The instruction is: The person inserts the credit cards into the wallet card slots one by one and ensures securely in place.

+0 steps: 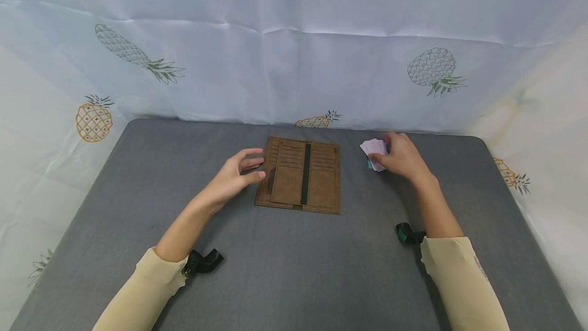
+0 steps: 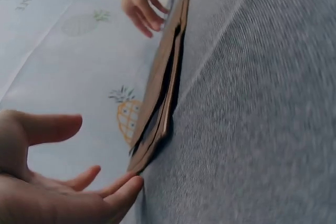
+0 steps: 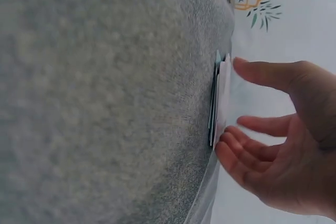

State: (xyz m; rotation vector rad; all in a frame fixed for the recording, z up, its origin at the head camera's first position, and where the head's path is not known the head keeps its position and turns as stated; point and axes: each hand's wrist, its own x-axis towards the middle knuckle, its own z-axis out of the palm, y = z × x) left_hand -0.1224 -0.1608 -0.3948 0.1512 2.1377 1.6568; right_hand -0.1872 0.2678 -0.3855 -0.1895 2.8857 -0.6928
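A brown wallet (image 1: 288, 184) lies unfolded on the grey table, showing rows of card slots and a dark strip down its middle. At its left edge is my left hand (image 1: 229, 176), thumb and fingers spread apart with nothing between them; in the left wrist view the fingertips are right at the wallet's corner (image 2: 140, 162). To the right of the wallet, a small fanned stack of pale cards (image 1: 374, 148) lies on the table, a teal one beneath. Over its right side reaches my right hand (image 1: 405, 157). The right wrist view shows its fingertips at one end of the card stack (image 3: 222, 98), the thumb loosely apart.
The grey table (image 1: 294, 269) has rounded far corners. Right behind it hangs a white cloth (image 1: 294, 75) printed with pineapples. A black wrist mount (image 1: 206, 261) sticks out from the left sleeve, and another black mount (image 1: 408, 234) from the right sleeve.
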